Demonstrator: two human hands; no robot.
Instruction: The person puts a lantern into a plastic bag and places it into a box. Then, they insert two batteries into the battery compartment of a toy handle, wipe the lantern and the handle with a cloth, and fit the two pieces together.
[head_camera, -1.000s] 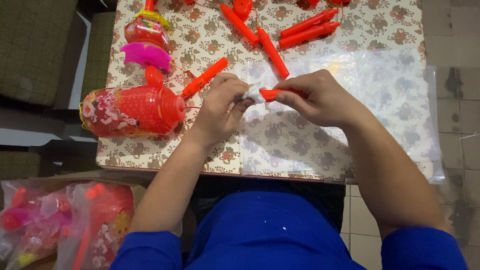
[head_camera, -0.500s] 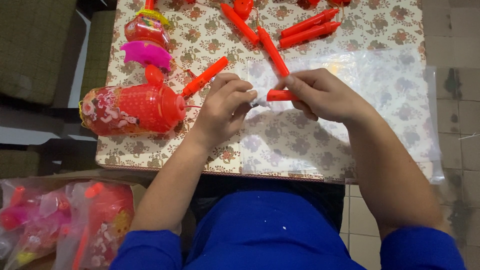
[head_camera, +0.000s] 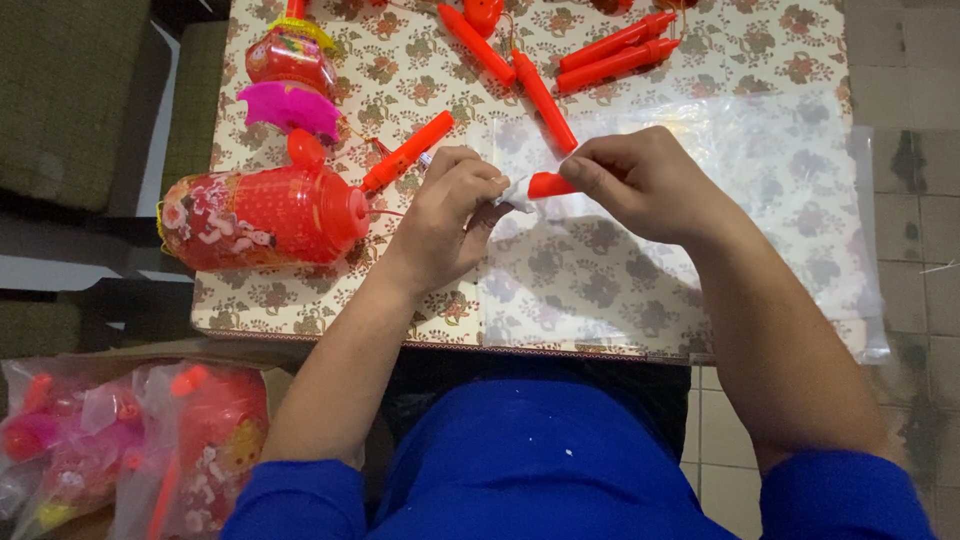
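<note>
Less of the short red plastic stick (head_camera: 549, 184) is seen now than half a second ago: it has been drawn further in between the two hands, and only a stub shows beside a scrap of white material (head_camera: 517, 192) at the fingertips, so the work on its end appears to have been carried further, though what exactly is being done there cannot be told. The stick is pinched by the right hand (head_camera: 640, 185), thumb and forefinger closed on it above the clear plastic sheet (head_camera: 780, 190); the white scrap is pinched by the curled fingers of the left hand (head_camera: 450, 215), touching the stick's end. Both are held just over the floral tablecloth (head_camera: 590, 290). More red sticks (head_camera: 615, 52) lie loose further up the table, one (head_camera: 407, 152) just beside the left hand. A red lantern (head_camera: 262, 215) lies on its side to the left, a second lantern with a pink frill (head_camera: 292, 75) beyond it. Below the table edge, clear bags (head_camera: 110, 440) are seen filled with similar red and pink toys.
</note>
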